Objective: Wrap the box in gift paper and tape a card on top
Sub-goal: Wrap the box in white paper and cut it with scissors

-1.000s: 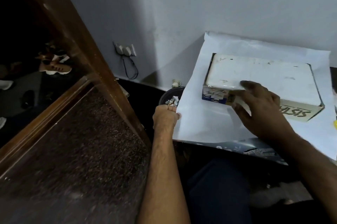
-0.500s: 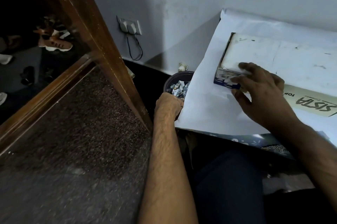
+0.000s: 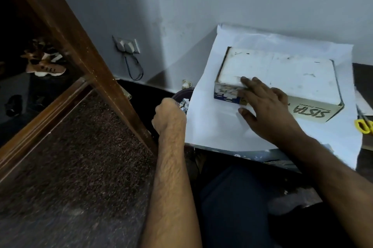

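— Two hands, what are they doing?
— Left hand (image 3: 169,115) is curled beside the paper's left edge; I cannot tell if it holds anything. Right hand (image 3: 266,110) lies spread, fingers on the box's near left corner.
— And the box (image 3: 282,74)?
— Beyond that hand, on white paper (image 3: 212,126). Yellow scissors (image 3: 364,125) lie to its right.

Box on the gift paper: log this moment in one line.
box: unwrapped, on gift paper | right hand: fingers flat on box corner | left hand: over bowl, grip unclear | card: unseen
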### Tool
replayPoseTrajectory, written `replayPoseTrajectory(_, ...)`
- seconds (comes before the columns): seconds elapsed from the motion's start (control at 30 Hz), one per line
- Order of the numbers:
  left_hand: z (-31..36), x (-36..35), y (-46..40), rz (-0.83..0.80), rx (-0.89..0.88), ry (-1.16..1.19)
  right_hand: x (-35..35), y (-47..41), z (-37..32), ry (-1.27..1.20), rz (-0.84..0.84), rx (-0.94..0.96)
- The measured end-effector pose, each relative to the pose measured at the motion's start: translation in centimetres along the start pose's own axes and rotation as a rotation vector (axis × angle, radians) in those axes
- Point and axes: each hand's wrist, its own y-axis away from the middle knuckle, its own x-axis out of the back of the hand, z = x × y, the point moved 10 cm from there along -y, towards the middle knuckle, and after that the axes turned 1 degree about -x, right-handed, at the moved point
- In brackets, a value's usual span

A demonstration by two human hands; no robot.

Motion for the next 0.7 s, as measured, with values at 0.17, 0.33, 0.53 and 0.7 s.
replayPoseTrajectory(0.17, 8.1, -2.9, 4.3, -0.086, -0.292, 0.411, 1.2, 1.2, 1.0, -0.075, 0.001, -0.061)
replayPoseTrajectory(0.33, 10.9, -6.6, 6.4, -0.113, -0.387, 0.413, 4.0, 3.8, 6.0, -0.117, 0.058, -0.276)
replayPoseTrajectory(0.53, 9.2, -8.4, 5.6, -0.171, -0.195, 0.692, 5.2, 7.6, 12.8, -0.162, 0.067, -0.595)
replayPoseTrajectory(0.7, 9.4, -9.1, 5.8, -0.217, -0.243, 0.668, 4.4, 8.6, 14.0, -0.381, 0.001, -0.625)
